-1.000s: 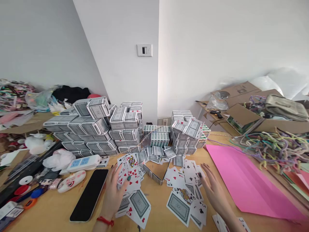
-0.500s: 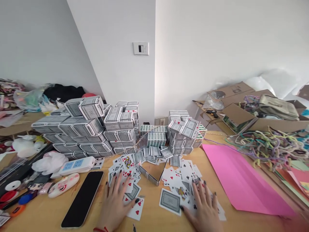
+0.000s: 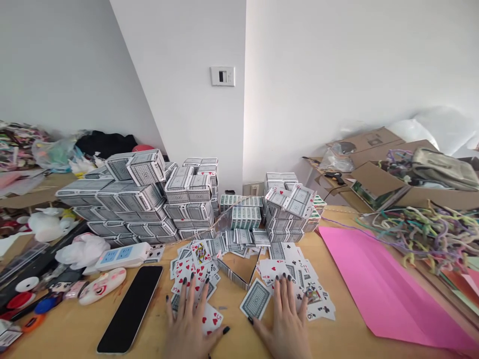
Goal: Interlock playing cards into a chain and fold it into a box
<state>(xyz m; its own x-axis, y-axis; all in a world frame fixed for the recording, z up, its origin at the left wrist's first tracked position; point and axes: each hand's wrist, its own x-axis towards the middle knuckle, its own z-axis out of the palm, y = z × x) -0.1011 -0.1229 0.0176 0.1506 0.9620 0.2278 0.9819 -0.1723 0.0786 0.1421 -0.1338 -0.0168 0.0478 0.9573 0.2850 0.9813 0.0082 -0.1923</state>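
Observation:
My left hand [image 3: 190,319] lies flat with fingers spread over a loose pile of playing cards [image 3: 187,269], mostly red hearts face up. A five of hearts [image 3: 211,318] pokes out beside its thumb. On the right, my right hand [image 3: 286,319] is also flat and spread, its fingertips on another scattered pile of cards [image 3: 318,294] showing clubs and an ace of hearts. A face-down card [image 3: 255,299] with a patterned grey-green back lies tilted by the right thumb. Between the piles stands a folded V-shaped strip of cards [image 3: 234,274].
Blocks of folded cards [image 3: 130,194] are stacked at the back left, with another stack [image 3: 286,219] at the back right. A phone [image 3: 130,309] and a white power strip [image 3: 125,254] lie to the left. Pink paper [image 3: 389,289] and tangled pipe cleaners [image 3: 422,234] lie right.
My right hand has slid left and the right-hand cards have shifted under it; the face-down card has turned. My left hand has moved slightly right and nearer me. The view has shifted a little.

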